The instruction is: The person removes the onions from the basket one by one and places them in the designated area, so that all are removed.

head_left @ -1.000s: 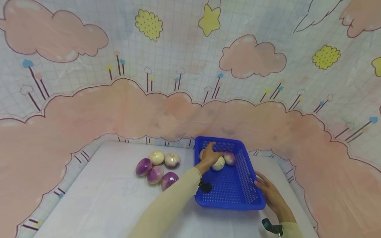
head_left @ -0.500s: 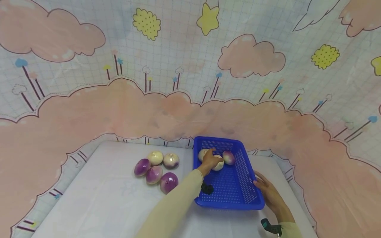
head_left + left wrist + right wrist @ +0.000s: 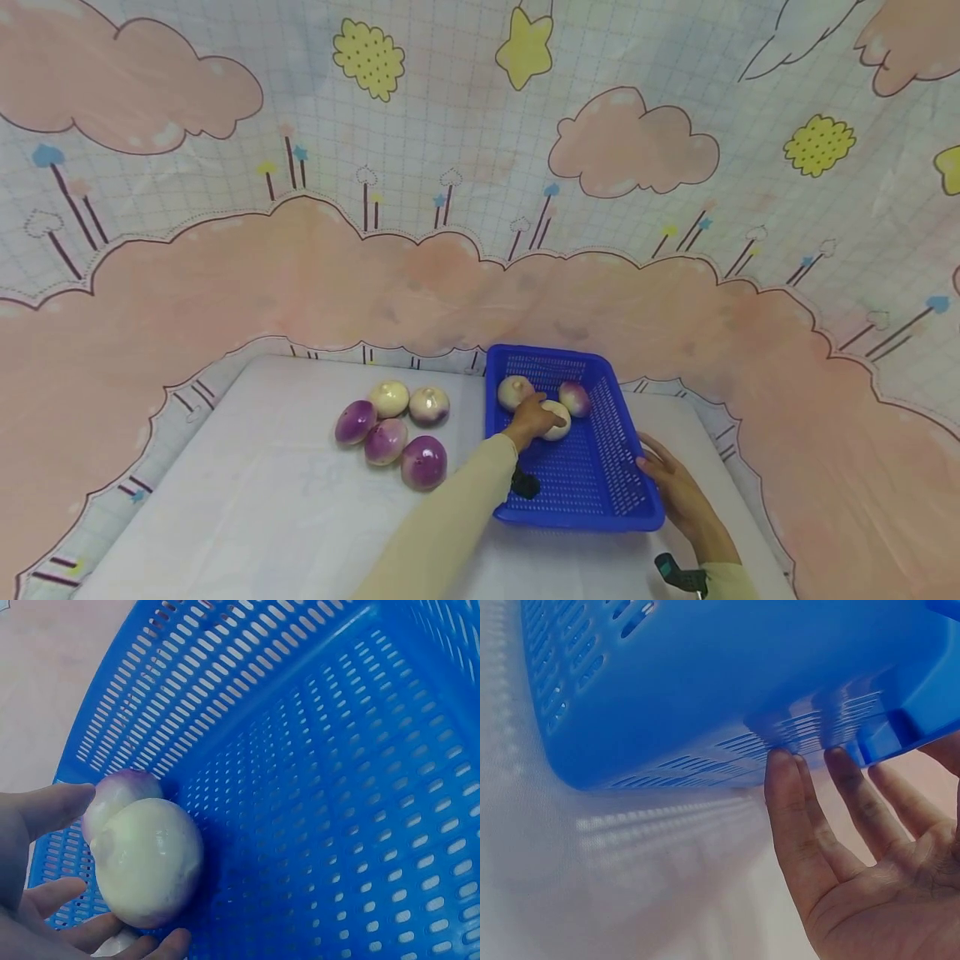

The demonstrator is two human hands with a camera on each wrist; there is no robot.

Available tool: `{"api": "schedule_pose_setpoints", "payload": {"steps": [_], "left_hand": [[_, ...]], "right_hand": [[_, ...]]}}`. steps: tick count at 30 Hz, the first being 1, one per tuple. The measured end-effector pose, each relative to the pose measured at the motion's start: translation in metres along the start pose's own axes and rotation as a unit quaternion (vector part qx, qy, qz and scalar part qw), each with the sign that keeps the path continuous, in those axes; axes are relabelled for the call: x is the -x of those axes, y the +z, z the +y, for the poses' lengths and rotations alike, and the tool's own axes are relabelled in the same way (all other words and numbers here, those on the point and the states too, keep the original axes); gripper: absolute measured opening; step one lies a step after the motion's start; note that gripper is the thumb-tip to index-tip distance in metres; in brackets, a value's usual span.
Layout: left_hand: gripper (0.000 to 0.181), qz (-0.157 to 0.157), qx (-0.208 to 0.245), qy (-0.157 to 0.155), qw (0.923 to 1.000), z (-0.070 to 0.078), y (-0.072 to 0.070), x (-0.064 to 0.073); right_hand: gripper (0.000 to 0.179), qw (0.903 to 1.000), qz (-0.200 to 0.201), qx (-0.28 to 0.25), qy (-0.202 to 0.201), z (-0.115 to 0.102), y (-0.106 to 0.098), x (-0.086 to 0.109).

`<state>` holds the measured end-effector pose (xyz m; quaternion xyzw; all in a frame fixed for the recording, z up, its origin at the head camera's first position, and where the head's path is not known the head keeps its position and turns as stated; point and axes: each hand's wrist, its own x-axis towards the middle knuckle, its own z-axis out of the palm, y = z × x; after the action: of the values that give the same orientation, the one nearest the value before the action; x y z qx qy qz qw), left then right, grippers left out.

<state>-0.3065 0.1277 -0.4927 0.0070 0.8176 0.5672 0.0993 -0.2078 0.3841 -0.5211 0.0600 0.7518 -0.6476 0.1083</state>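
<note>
My left hand (image 3: pixel 531 419) reaches into a blue plastic basket (image 3: pixel 577 521), its thumb and fingers spread around a white onion (image 3: pixel 556 421). In the left wrist view the fingers lie along one side of that onion, while the thumb stands off it. Behind it a purple-tinged onion (image 3: pixel 124 787) shows partly. Another pale onion (image 3: pixel 515 392) lies near the basket's far left corner, by the index finger. My right hand (image 3: pixel 678 492) is at the basket's right side, with loosely extended fingers (image 3: pixel 784 776) right at its slotted outer wall.
Several purple and white onions (image 3: pixel 386 442) lie grouped on the white table (image 3: pixel 247 500), left of the basket. A cloth backdrop (image 3: pixel 450 308) printed with clouds and stars rises behind and beside the table.
My left hand has come down over the white onion and toward me. The onion has shifted slightly nearer and to the right. The right hand stays by the basket.
</note>
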Motion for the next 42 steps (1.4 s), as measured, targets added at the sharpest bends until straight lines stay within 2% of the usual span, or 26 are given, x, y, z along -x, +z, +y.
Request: {"api": "schedule_pose_setpoints", "payload": {"steps": [6, 11, 19, 25, 33, 37, 42], "left_hand": [[0.066, 0.011, -0.016, 0.005, 0.9998, -0.0008, 0.0022, -0.0010], [0.054, 0.025, -0.051, 0.019, 0.9982, -0.0018, 0.0045, -0.0010], [0.046, 0.040, -0.051, 0.018, 0.9978, -0.0037, 0.0051, 0.0014], [0.056, 0.031, -0.060, 0.021, 0.9975, -0.0034, 0.0042, 0.0041], [0.054, -0.014, -0.099, 0.013, 0.9949, -0.0064, 0.0065, 0.0040], [0.056, -0.014, -0.108, 0.014, 0.9940, -0.0072, 0.0074, 0.0043], [0.060, -0.011, -0.090, 0.021, 0.9957, -0.0062, 0.0071, 0.0043]], "right_hand": [[0.065, 1.0000, 0.003, -0.006, 0.003, -0.0002, -0.0001, -0.0007], [0.066, 0.9999, 0.006, -0.007, 0.010, -0.0005, 0.0002, -0.0015], [0.066, 0.9999, 0.009, -0.007, 0.012, -0.0022, 0.0000, -0.0013], [0.066, 1.0000, 0.002, -0.006, 0.004, -0.0028, -0.0002, -0.0004], [0.067, 0.9999, 0.009, -0.006, 0.010, -0.0023, 0.0007, -0.0009], [0.067, 0.9998, 0.011, -0.012, 0.012, -0.0018, 0.0016, -0.0012], [0.067, 0.9998, 0.013, -0.010, 0.010, -0.0024, 0.0023, -0.0016]]}}
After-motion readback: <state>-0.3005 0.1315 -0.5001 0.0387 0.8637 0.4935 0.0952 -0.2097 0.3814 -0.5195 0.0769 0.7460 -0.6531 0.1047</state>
